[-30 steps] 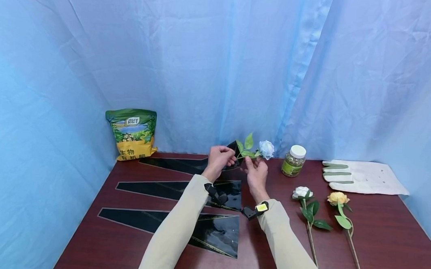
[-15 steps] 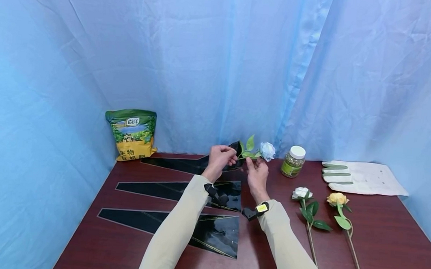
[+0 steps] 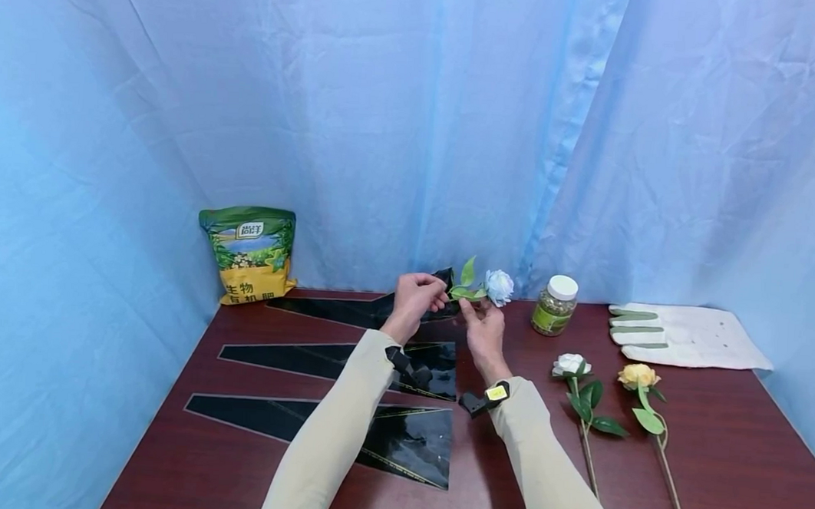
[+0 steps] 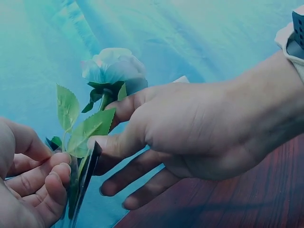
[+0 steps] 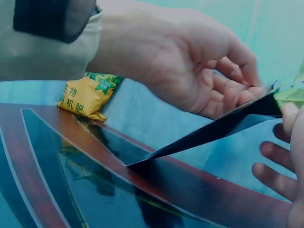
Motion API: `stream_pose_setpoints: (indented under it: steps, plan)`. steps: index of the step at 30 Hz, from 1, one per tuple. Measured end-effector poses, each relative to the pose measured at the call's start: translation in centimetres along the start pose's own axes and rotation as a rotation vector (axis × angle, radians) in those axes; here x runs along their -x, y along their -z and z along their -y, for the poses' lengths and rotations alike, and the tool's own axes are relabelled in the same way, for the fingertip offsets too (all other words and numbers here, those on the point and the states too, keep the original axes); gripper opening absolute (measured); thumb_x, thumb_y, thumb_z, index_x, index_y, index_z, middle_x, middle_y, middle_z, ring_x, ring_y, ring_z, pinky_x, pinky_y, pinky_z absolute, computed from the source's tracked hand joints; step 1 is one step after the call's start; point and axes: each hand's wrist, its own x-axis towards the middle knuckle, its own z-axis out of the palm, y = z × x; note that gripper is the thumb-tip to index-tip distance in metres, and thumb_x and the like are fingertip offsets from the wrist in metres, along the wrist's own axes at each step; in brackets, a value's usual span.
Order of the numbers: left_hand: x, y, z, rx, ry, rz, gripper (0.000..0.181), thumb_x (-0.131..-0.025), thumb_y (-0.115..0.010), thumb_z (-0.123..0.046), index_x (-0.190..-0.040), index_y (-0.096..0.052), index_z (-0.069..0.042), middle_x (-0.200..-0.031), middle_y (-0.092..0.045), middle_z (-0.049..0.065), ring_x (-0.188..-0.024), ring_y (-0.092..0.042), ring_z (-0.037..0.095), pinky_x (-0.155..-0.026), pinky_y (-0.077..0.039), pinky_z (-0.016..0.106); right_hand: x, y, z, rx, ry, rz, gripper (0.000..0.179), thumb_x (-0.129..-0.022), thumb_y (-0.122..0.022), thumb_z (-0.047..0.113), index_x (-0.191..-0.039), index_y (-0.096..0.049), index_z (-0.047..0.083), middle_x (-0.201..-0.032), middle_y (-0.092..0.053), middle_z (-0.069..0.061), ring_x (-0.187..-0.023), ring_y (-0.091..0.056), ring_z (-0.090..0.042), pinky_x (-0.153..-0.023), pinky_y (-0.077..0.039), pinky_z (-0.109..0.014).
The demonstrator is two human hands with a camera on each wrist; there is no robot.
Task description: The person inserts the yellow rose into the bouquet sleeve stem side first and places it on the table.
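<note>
My left hand (image 3: 415, 307) pinches the mouth edge of a tapered black flower sleeve (image 5: 209, 135), raised at its wide end. With thumb and index finger my right hand (image 3: 486, 334) holds an artificial pale blue rose (image 3: 499, 288) just below its bloom. In the left wrist view its green leaves (image 4: 92, 128) stand at the sleeve's mouth, and the lower stem is hidden within the sleeve. The other fingers of the right hand (image 4: 190, 123) are spread apart. The sleeve's narrow end (image 3: 301, 306) lies on the table.
Two more black sleeves, a middle one (image 3: 285, 354) and a near one (image 3: 412, 439), lie flat. A fertilizer bag (image 3: 248, 255) stands back left. On the right are a lidded jar (image 3: 554, 307), white rose (image 3: 572, 364), yellow rose (image 3: 639, 376) and a work glove (image 3: 694, 336).
The right hand and the blue rose have shifted slightly left, toward the sleeve's mouth, with the leaves now closer to the left hand. The left hand stays nearly in place.
</note>
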Motion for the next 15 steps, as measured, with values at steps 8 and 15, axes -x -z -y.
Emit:
stream_pose_setpoints:
  steps: [8,15]
  plan:
    - [-0.06,0.09,0.08,0.040,0.006,-0.039,0.020,-0.090,-0.061,-0.001,-0.102,-0.071,0.012,-0.061,-0.064,-0.003,-0.051,-0.059,0.007,-0.050,-0.048,0.017,0.09,-0.12,0.48,-0.288,-0.117,-0.057,0.010,-0.097,-0.065,0.017,-0.099,-0.066,0.007,-0.081,-0.068,0.004,-0.074,-0.069,-0.008,-0.079,-0.063,-0.042]
    - [-0.20,0.01,0.36,0.059,0.011,-0.049,0.019,-0.090,-0.062,-0.001,-0.101,-0.071,0.012,-0.061,-0.064,-0.002,-0.050,-0.059,0.008,-0.050,-0.048,0.018,0.16,-0.49,0.83,-0.362,-0.062,-0.176,0.010,-0.093,-0.070,0.017,-0.097,-0.068,0.007,-0.084,-0.070,0.005,-0.075,-0.071,-0.012,-0.065,-0.062,-0.029]
